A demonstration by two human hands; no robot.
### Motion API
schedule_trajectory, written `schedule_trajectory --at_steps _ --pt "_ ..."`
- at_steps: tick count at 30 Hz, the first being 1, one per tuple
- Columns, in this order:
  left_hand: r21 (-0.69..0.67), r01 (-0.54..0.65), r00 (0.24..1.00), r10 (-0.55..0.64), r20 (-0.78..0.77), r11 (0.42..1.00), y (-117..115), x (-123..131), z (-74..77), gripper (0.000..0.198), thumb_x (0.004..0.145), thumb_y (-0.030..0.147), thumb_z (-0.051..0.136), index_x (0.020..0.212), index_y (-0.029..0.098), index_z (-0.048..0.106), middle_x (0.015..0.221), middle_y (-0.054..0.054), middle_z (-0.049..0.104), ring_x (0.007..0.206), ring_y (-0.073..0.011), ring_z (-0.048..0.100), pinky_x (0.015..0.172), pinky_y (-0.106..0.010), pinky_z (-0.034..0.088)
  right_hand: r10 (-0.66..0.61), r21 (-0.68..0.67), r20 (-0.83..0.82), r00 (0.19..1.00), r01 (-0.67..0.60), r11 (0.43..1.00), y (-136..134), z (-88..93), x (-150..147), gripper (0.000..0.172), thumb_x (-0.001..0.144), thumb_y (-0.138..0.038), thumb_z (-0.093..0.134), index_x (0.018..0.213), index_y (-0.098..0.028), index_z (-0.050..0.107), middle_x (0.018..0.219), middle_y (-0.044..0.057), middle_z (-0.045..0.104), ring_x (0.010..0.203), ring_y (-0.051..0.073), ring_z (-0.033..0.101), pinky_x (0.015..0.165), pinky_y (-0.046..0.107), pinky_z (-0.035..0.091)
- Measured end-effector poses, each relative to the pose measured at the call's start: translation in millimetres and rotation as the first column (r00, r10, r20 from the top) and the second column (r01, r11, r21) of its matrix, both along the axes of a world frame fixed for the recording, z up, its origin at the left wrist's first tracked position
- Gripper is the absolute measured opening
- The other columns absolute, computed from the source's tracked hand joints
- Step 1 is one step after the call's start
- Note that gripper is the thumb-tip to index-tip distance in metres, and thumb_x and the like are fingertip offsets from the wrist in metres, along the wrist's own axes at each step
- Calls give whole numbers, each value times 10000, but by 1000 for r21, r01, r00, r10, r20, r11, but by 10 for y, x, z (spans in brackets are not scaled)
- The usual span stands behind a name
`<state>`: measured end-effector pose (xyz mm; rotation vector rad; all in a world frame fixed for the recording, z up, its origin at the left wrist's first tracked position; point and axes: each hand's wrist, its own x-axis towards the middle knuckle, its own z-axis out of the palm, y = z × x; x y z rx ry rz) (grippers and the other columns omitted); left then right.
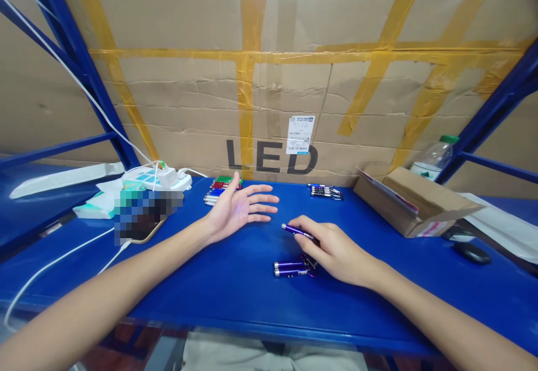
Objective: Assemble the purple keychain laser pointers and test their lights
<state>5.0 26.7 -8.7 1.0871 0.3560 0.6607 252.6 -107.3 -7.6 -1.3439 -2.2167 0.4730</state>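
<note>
My right hand (336, 249) holds a small purple flashlight (299, 231) between thumb and fingers, its silver end toward the left. Two more purple flashlights (290, 269) lie side by side on the blue table just below that hand. My left hand (240, 208) is raised palm toward the right, fingers spread, with nothing in it; a faint violet glow shows on its palm. Behind it lies a row of green, red, blue and silver flashlights (222, 182), partly covered by the hand. Several dark flashlights (325, 191) lie farther back, right of centre.
An open cardboard box (403, 200), a bottle (437, 155) and a black mouse (472, 253) are at the right. A phone (145, 222), cables and a power strip (180, 180) lie left. Taped cardboard (189, 96) stands behind the table (235, 298).
</note>
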Motion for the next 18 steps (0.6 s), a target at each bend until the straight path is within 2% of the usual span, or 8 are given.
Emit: schedule_trajectory --at_steps 7,13,18 --pt "-4 23 1000 -23 8 1000 9 -10 -2 878 1061 807 269 1402 111 682 1431 -264 696 1215 -370 727 1002 -475 581 -14 35 1 1000 14 999 8 15 9 283 1153 -372 428 1279 -233 639 760 -16 670 648 174 626 650 286 427" --pt "-16 23 1000 -23 5 1000 12 -15 1 862 1061 802 294 1398 113 686 1421 -268 700 1214 -383 724 1007 -496 575 -35 16 33 999 34 999 17 -18 7 260 1139 -347 435 1264 -229 631 726 -23 660 633 179 620 646 289 414" --pt "-19 11 1000 -11 -6 1000 -5 -11 14 884 1056 814 278 1412 109 677 1416 -267 702 1196 -375 725 993 -486 575 -17 -15 60 998 18 1000 14 -19 9 249 1128 -324 443 1245 -220 636 774 -13 687 652 180 619 660 295 406"
